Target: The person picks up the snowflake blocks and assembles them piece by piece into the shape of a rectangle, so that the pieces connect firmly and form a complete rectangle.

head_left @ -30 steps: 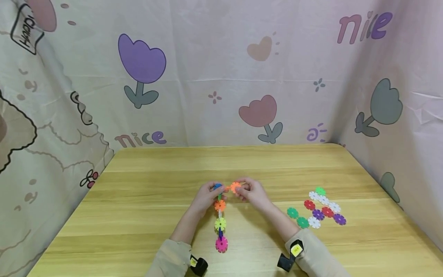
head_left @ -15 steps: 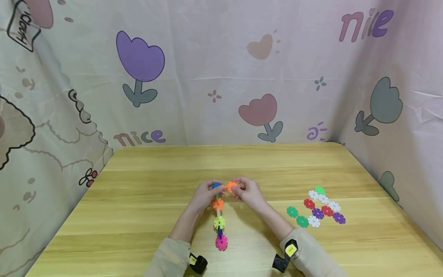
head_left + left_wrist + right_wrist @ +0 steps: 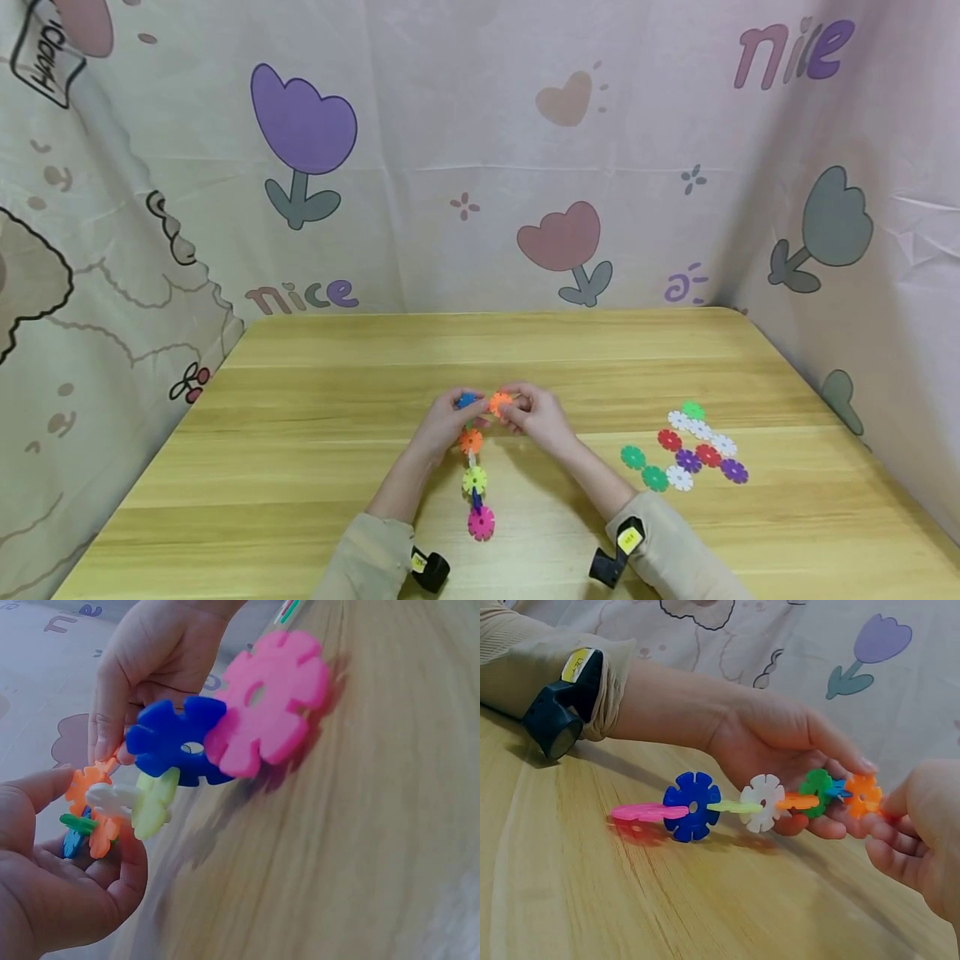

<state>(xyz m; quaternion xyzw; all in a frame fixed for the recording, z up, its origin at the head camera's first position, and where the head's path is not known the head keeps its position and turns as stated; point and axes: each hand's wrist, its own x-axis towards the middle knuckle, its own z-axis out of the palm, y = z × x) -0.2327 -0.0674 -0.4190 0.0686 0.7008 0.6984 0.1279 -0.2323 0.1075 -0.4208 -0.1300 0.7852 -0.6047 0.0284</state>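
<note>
A chain of slotted snowflake discs runs toward the person in the head view, with a pink disc (image 3: 481,523) at its near end. Beyond it come dark blue (image 3: 679,796), yellow (image 3: 474,480), white (image 3: 762,789), orange (image 3: 471,441), green (image 3: 816,793) and blue (image 3: 466,400) discs. My left hand (image 3: 441,427) grips the chain at its far end, by the blue disc. Between thumb and fingers, my right hand (image 3: 546,418) pinches another orange disc (image 3: 499,404). That disc meets the blue one edge to edge; how deep their slots engage is hidden by fingers.
Loose discs lie flat on the wooden table (image 3: 315,358) to the right: several white, green, red and purple ones, such as a red disc (image 3: 670,441) and a purple disc (image 3: 735,471). A printed cloth (image 3: 427,108) hangs behind and beside the table.
My right hand has shifted slightly left with its orange disc, narrowing the gap to my left hand. The loose discs stay where they lay.
</note>
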